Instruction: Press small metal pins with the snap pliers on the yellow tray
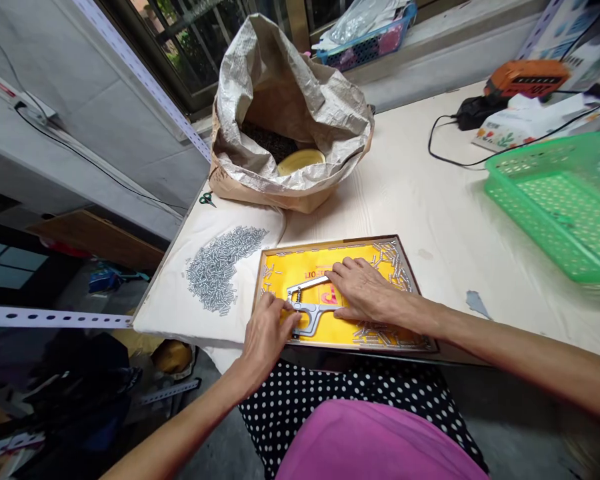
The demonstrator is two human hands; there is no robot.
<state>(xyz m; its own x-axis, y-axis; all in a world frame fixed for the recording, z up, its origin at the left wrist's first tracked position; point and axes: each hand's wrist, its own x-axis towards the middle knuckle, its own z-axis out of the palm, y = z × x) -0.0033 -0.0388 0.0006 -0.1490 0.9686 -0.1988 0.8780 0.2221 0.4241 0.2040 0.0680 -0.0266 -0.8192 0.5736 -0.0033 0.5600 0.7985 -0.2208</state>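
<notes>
Tabletop (405, 180) supports a tray (320, 257) of metal pieces (398, 268).

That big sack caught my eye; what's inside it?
Inside the sack are a dark, grainy mass and a yellow rounded thing, perhaps a bowl; whatever lies beneath is covered.

Head view. From where I stood, the single camera sat on the person's head, facing forward and steeply down over the table (400, 193). The pink garment (380, 443) lay nearest, at the lower edge; the left hand (266, 331) and right hand (364, 288) appeared beyond it, near the middle, at close range. The wide field ran from the grey wall (115, 127) at left to the green basket (545, 153) at right, with the window (190, 40) at the top.
</notes>
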